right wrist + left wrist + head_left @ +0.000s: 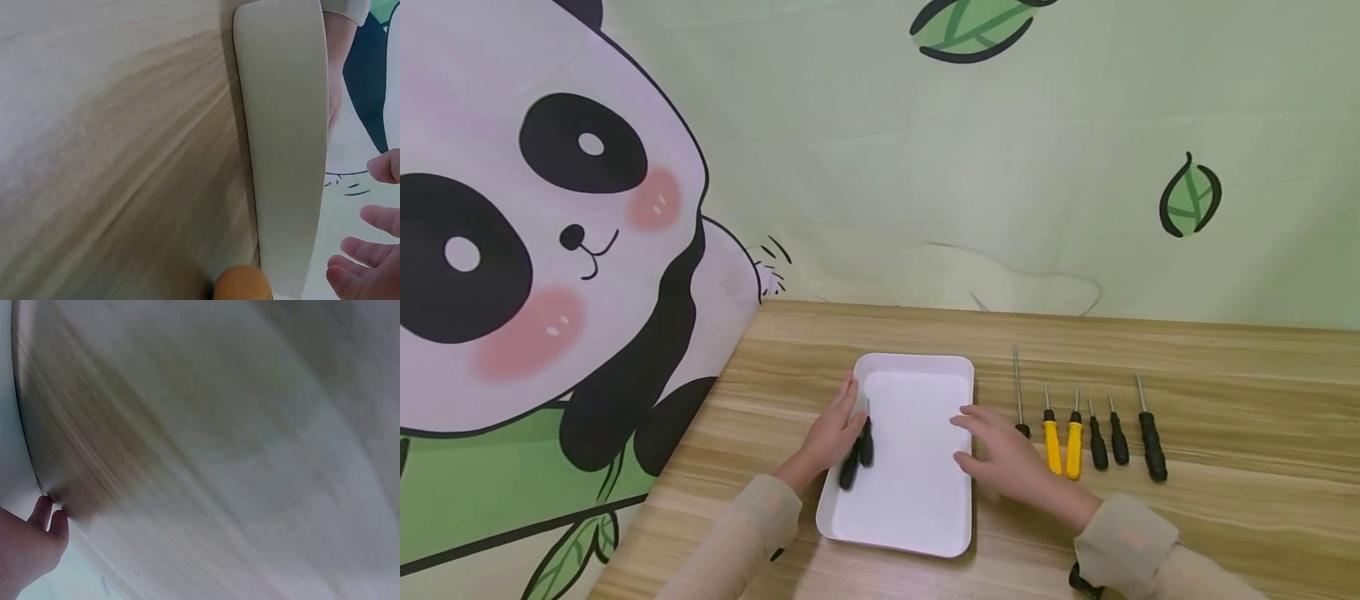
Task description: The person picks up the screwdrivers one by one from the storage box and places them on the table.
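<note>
A white rectangular tray (pixel 917 517) lies on the wooden table, with two black-handled screwdrivers (pixel 851 465) along its left inner side. My left hand (pixel 832 429) rests against the tray's left rim, its fingers fairly straight and the thumb toward the inside. In the left wrist view, fingertips (pixel 59 522) of that hand meet the tray's outer edge. Over the tray's right rim hovers my right hand (pixel 1000 450), fingers spread and holding nothing. The right wrist view shows those loose fingers (pixel 369 250) beyond the tray's outer wall (pixel 284 144).
Right of the tray, several screwdrivers stand in a row on the table (pixel 1247 408): a long-shafted one (pixel 1017 383), two yellow-handled ones (pixel 1073 446), two small black ones (pixel 1098 446) and a larger black one (pixel 1152 446). Behind hangs a panda-printed cloth (pixel 850 167).
</note>
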The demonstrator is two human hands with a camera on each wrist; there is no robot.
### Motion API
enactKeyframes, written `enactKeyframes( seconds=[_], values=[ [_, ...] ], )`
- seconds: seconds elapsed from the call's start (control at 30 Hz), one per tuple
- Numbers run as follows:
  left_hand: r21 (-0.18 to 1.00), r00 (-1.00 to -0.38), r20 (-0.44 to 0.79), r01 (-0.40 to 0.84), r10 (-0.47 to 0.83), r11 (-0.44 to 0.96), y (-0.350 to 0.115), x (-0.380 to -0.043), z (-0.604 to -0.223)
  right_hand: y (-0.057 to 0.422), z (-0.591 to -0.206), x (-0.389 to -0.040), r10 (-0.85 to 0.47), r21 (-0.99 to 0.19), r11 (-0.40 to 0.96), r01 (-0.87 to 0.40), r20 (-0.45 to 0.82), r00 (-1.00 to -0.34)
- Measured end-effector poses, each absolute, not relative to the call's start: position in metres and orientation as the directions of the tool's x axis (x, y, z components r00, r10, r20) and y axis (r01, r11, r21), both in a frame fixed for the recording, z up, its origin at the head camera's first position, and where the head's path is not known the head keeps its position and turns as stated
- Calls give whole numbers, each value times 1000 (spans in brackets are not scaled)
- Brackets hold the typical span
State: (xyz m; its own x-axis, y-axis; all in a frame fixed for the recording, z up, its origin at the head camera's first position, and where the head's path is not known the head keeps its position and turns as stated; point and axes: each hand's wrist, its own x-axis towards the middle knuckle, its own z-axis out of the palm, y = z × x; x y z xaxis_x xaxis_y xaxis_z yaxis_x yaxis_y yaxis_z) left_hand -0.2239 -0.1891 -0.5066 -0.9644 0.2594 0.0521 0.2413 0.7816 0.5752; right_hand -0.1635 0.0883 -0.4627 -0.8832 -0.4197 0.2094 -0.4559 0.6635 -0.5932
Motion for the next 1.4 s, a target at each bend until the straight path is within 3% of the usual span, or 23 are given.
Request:
enactKeyframes(
  seconds=[0.33,1.4],
  values=[
    [573,-964,45,240,262,784,-189,-223,-506,71,-468,-167,-454,-583,679,-447,145,-879],
    [588,-972,28,205,233,783,-188,-222,-505,25,-476,-183,-458,-659,604,-448,172,-872]
  ],
)
